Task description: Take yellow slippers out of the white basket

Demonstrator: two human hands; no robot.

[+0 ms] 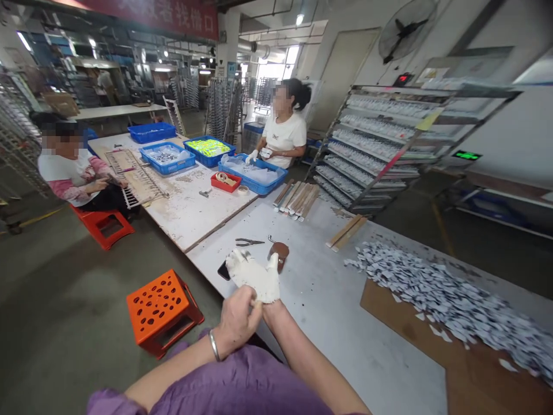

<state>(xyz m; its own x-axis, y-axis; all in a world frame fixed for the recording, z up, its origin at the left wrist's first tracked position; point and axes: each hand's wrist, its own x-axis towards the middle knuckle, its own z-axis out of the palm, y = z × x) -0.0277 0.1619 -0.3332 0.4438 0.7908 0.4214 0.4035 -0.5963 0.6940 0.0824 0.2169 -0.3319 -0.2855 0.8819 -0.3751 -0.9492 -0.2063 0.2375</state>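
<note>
My L hand (237,320) is bare, fingers pinched narrow on the cuff of the white glove (256,276), which is already on my R hand (259,281); its fingers are spread wide, holding nothing. Just past the gloved fingertips: pliers (249,242) and a brown object (279,253) on the grey table (337,323). Orange stool (162,308) sits L of the grip; pile of small white pieces (449,297) well off to the R.

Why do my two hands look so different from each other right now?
The right hand wears a white knitted glove; the left hand is bare. The right hand's fingers are spread open and point up; the left hand is curled, pinching the glove's cuff at the right wrist. The left wrist has a silver bracelet; the right wrist shows none. Both hover above the grey table edge.
</note>
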